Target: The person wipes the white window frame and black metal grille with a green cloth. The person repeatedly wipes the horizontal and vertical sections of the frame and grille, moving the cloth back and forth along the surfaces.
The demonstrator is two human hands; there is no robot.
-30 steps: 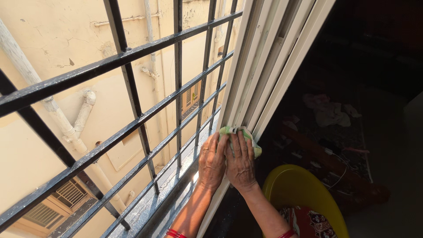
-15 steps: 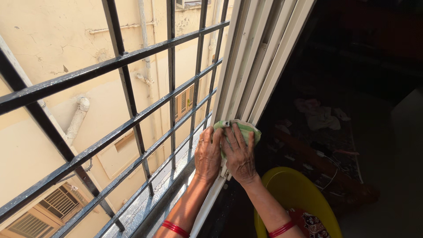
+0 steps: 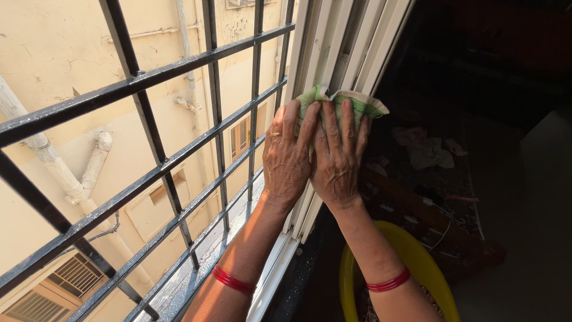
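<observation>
Both of my hands press a green and white cloth [image 3: 360, 102] flat against the white window frame [image 3: 325, 42]. My left hand [image 3: 287, 155] lies on the cloth's left part with a ring on one finger. My right hand [image 3: 338, 158] lies beside it, fingers spread over the cloth's middle. The two hands touch side by side. Red bangles sit on both wrists. The cloth's top and right edge stick out past my fingertips.
A black metal grille [image 3: 161, 128] covers the opening on the left, with a dusty sill [image 3: 196, 262] below it. Beyond it stand a cream wall and drain pipes [image 3: 83, 176]. A yellow tub [image 3: 417, 262] is below my right arm. The room at right is dark.
Both hands have slid the cloth upward along the white frame, from low near the sill to a higher spot. The arms are stretched out further now.
</observation>
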